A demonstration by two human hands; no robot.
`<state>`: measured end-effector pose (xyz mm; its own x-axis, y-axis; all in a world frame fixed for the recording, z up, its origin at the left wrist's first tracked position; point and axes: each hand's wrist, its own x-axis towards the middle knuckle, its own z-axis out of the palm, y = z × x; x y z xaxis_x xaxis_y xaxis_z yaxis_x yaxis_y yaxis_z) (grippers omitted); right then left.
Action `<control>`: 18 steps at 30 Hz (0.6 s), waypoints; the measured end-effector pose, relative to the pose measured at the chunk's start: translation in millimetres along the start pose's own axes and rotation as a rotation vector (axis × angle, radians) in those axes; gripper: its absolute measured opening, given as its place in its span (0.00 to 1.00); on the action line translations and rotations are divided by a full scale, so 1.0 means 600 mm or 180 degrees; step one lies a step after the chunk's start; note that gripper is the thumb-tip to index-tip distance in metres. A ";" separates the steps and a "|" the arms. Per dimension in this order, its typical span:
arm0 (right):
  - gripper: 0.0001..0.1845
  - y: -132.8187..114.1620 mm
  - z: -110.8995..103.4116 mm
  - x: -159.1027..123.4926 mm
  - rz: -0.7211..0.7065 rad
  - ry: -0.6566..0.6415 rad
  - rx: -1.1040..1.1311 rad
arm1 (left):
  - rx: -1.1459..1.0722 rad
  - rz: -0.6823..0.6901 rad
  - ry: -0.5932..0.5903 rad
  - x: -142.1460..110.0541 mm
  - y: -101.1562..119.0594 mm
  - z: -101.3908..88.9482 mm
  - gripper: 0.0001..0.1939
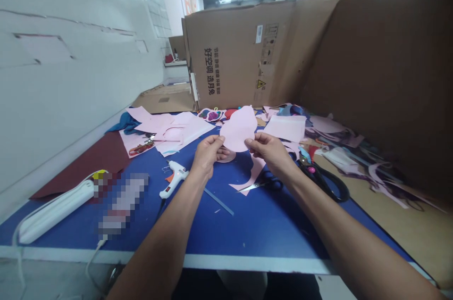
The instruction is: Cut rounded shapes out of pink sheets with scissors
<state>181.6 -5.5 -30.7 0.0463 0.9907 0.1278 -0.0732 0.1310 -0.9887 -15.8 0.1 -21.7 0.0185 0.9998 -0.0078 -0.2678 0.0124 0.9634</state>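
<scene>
Between my two hands a pink cut-out piece with a rounded, curvy outline is held up above the blue table. My left hand pinches its lower left edge. On the lower right edge, the thumb and fingers of my right hand are closed. Behind and below it shows part of another rounded pink piece; whether my left fingers touch that one I cannot tell. A curved pink offcut lies under my right hand, with black-handled scissors across its lower end.
A white glue gun and a thin strip lie near my left forearm. Pink sheets spread at the back left. Large black-handled scissors rest at the right edge. A white power strip lies front left; cardboard walls stand behind.
</scene>
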 end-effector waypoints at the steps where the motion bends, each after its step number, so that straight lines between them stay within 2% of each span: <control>1: 0.25 0.002 0.000 0.001 0.0003 0.0025 0.0033 | -0.0003 -0.0006 -0.0020 0.000 -0.001 0.000 0.18; 6: 0.27 0.015 0.005 0.003 0.0030 0.0006 0.0166 | 0.0071 -0.0003 -0.0182 -0.001 -0.008 0.003 0.17; 12: 0.24 0.008 0.006 0.002 0.0076 -0.0222 0.0227 | 0.0152 0.0042 -0.0074 0.003 -0.005 -0.003 0.17; 16: 0.34 -0.008 -0.017 0.012 -0.0155 0.0105 0.0460 | 0.0277 0.0016 -0.0212 0.001 0.002 -0.006 0.14; 18: 0.38 -0.013 -0.031 0.017 -0.0318 0.0210 0.0077 | 0.0357 -0.0040 -0.0362 -0.002 0.003 -0.005 0.13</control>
<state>201.1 2.7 -23.0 0.1201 0.9682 0.2194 -0.0890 0.2306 -0.9690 -19.0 -0.9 -20.6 0.1318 0.9913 0.0041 -0.1578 0.0169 0.9873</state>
